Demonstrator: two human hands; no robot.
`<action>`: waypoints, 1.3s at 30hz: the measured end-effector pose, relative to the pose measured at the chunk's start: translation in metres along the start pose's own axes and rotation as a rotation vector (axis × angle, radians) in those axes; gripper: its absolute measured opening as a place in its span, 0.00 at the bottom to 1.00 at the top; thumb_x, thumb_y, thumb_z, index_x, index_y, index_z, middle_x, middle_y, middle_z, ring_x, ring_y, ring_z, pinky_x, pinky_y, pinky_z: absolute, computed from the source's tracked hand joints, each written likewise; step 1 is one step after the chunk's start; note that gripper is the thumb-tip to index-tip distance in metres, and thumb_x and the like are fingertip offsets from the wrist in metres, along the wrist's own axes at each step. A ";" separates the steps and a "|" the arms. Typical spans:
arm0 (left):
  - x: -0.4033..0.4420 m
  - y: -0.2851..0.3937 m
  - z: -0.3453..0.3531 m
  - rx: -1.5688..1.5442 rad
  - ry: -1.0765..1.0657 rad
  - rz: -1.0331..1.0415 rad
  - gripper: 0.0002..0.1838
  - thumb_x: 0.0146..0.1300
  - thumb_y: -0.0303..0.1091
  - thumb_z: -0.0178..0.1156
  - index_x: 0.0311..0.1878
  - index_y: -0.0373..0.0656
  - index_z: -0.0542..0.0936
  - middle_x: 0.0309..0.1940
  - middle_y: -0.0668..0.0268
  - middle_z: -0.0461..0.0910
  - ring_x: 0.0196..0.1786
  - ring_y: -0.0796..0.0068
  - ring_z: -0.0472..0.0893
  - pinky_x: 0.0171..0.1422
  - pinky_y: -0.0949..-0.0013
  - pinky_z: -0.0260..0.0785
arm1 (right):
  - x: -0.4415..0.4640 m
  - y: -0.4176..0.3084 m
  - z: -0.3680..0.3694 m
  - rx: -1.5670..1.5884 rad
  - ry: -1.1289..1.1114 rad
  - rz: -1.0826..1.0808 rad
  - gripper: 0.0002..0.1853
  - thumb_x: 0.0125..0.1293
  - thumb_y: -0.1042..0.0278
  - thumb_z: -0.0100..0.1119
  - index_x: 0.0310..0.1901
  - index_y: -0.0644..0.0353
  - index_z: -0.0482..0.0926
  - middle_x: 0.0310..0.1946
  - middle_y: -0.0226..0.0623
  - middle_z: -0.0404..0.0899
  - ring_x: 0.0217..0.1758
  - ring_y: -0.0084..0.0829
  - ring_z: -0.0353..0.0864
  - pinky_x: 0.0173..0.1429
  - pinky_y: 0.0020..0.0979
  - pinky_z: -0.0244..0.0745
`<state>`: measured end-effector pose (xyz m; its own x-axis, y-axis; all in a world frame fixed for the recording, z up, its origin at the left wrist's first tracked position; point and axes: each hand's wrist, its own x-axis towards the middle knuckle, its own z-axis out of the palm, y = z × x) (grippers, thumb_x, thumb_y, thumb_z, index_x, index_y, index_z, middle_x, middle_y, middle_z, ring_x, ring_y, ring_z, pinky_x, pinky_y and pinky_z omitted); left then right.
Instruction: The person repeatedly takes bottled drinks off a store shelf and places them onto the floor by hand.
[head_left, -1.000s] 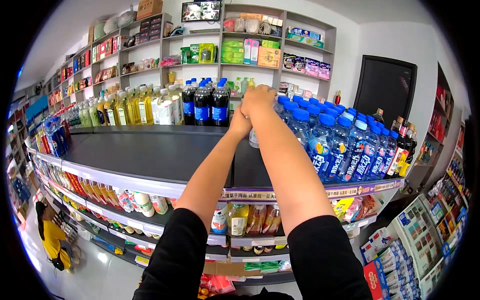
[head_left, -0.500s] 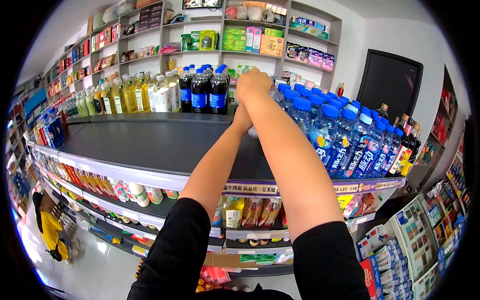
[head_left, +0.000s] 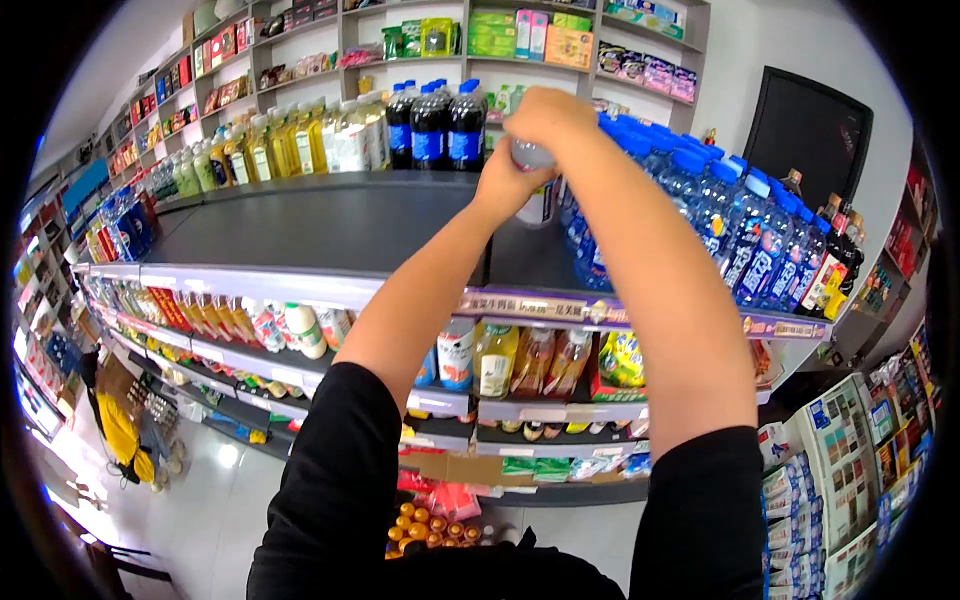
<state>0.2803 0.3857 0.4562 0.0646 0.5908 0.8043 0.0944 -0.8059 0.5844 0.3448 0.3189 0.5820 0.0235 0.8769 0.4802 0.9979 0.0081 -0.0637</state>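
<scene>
My left hand (head_left: 503, 183) is closed around the upper part of a bottle (head_left: 538, 208) with a pale, round top, just above the dark shelf top. My right hand (head_left: 552, 118) curls over the far side of the same bottle, its fingertips partly hidden. Most of the bottle's body is behind my hands and forearm, and its kind cannot be made out. To the right of my hands stand several blue-capped drink bottles (head_left: 715, 205) in a tight group. Dark cola-coloured bottles with blue caps and labels (head_left: 428, 130) stand beyond my left hand.
The dark shelf top (head_left: 300, 220) curves away to the left. Along its back edge stand several yellow drink bottles (head_left: 282, 142). Lower shelves hold more drinks, including a yellow bottle (head_left: 494, 360). A person in yellow (head_left: 122, 435) is at the far left.
The view has tilted down and shifted, so the shelf sits higher. My hands have separated slightly, and the bottle's pale top now shows between them.
</scene>
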 end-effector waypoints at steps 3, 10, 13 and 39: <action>-0.012 0.031 -0.020 -0.105 -0.034 -0.061 0.41 0.39 0.43 0.74 0.56 0.36 0.66 0.49 0.54 0.75 0.53 0.63 0.75 0.56 0.65 0.66 | -0.018 -0.010 -0.012 0.010 0.102 -0.080 0.27 0.45 0.43 0.61 0.41 0.57 0.81 0.40 0.46 0.80 0.44 0.45 0.80 0.46 0.40 0.74; -0.046 0.097 -0.074 -0.081 0.044 -0.056 0.37 0.41 0.41 0.71 0.53 0.36 0.66 0.46 0.57 0.75 0.51 0.67 0.75 0.56 0.66 0.66 | -0.081 -0.054 -0.060 0.012 0.252 -0.235 0.25 0.47 0.49 0.61 0.40 0.63 0.79 0.34 0.44 0.81 0.38 0.38 0.81 0.41 0.35 0.73; -0.072 0.128 -0.103 -0.119 0.072 -0.022 0.36 0.41 0.41 0.71 0.52 0.36 0.66 0.45 0.57 0.75 0.50 0.68 0.75 0.55 0.66 0.66 | -0.132 -0.080 -0.084 0.148 0.380 -0.175 0.27 0.42 0.47 0.57 0.31 0.68 0.81 0.33 0.57 0.78 0.40 0.49 0.80 0.45 0.40 0.75; -0.449 0.120 -0.156 -0.398 -0.405 -0.601 0.41 0.37 0.33 0.72 0.57 0.39 0.63 0.46 0.58 0.72 0.51 0.70 0.72 0.56 0.66 0.65 | -0.407 -0.065 0.105 0.709 -0.540 -0.304 0.16 0.45 0.59 0.63 0.34 0.57 0.72 0.24 0.41 0.77 0.29 0.42 0.79 0.32 0.36 0.72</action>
<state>0.1074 0.0177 0.1820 0.4751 0.8322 0.2858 -0.1267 -0.2567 0.9582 0.2644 0.0115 0.2989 -0.4399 0.8920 0.1044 0.6836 0.4080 -0.6051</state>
